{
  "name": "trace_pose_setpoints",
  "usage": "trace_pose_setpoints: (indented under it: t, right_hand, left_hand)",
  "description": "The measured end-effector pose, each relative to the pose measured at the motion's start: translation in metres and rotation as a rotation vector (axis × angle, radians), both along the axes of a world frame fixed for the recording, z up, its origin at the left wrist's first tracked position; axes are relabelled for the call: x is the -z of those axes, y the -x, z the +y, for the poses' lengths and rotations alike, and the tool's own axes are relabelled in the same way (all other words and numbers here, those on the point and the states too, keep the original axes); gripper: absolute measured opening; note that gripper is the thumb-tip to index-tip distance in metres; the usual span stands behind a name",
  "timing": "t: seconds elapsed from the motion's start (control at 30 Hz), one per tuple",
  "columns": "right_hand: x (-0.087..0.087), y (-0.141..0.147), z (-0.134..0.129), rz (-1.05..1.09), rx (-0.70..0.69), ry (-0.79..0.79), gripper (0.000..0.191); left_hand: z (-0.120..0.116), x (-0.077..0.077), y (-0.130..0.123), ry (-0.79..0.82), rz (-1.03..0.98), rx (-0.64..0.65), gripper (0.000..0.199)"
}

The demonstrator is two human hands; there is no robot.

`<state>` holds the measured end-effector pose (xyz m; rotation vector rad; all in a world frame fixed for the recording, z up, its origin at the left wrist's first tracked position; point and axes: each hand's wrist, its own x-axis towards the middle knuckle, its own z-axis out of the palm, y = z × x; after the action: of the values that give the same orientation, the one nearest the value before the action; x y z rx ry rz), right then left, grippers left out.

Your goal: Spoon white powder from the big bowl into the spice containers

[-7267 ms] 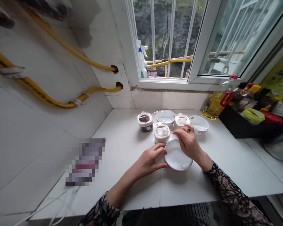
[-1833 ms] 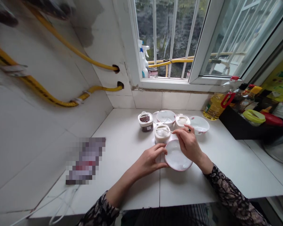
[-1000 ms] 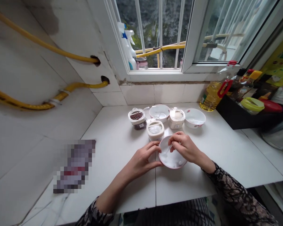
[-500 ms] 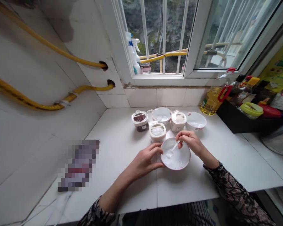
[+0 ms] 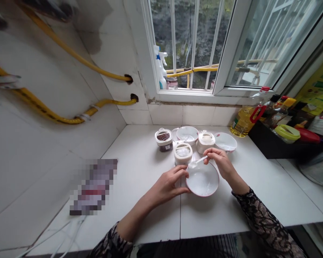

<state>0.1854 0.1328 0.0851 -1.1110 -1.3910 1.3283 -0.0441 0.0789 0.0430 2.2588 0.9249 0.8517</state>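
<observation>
My left hand (image 5: 174, 181) grips the left rim of a white bowl (image 5: 203, 181) with a pink edge, thumb and fingers around its side. In my right hand (image 5: 218, 161), a small white spoon (image 5: 197, 162) is pinched by its handle. The spoon's head lies over the bowl's far left rim, with something white in it. Just behind the bowl stands a square jar of white contents (image 5: 183, 153). Further back are a jar of dark red contents (image 5: 163, 138), a jar of pale powder (image 5: 206, 139) and two more white bowls, one on the right (image 5: 226, 141) and one between the jars (image 5: 187, 133).
An oil bottle (image 5: 244, 116) stands at the back right beside a black rack (image 5: 266, 143) of bottles and jars. A pixelated object (image 5: 94, 188) with white cables lies at the left. Yellow pipes (image 5: 104, 102) run along the wall near a barred window (image 5: 193, 43).
My right hand has raised the spoon from inside the bowl to its far left rim. My left hand keeps its hold on the bowl. The camera view has shifted slightly.
</observation>
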Motion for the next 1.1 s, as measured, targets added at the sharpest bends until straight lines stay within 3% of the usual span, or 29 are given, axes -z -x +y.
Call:
trace_pose_setpoints:
  t: [0.13, 0.23, 0.33, 0.43, 0.53, 0.7, 0.97, 1.1]
  right_hand:
    - [0.000, 0.012, -0.001, -0.069, 0.111, -0.231, 0.019]
    - [0.001, 0.020, -0.004, -0.291, 0.192, -0.592, 0.015]
    - [0.002, 0.023, -0.005, -0.561, 0.138, -0.996, 0.019]
    - [0.001, 0.022, -0.006, -0.697, 0.080, -1.184, 0.028]
    - [-0.002, 0.019, -0.008, -0.704, 0.118, -1.177, 0.026]
    - [-0.007, 0.005, -0.011, -0.567, 0.158, -0.993, 0.018]
    - [0.006, 0.001, -0.014, -0.798, -0.174, -0.881, 0.019]
    - [0.010, 0.009, -0.022, -0.719, -0.281, -0.739, 0.021]
  left_hand:
    - [0.000, 0.000, -0.001, -0.009, 0.003, -0.007, 0.026]
    - [0.000, 0.000, -0.001, -0.019, 0.003, -0.007, 0.026]
    - [0.000, -0.001, -0.001, -0.026, 0.006, -0.009, 0.026]
    - [-0.001, -0.001, -0.001, -0.035, 0.004, -0.007, 0.026]
    - [0.000, -0.001, -0.001, -0.041, 0.004, -0.008, 0.026]
    - [0.000, 0.002, 0.000, -0.043, -0.001, -0.006, 0.027]
    - [0.000, -0.001, 0.001, -0.012, 0.014, -0.003, 0.025]
    - [-0.001, -0.001, 0.002, -0.010, 0.018, 0.001, 0.025]
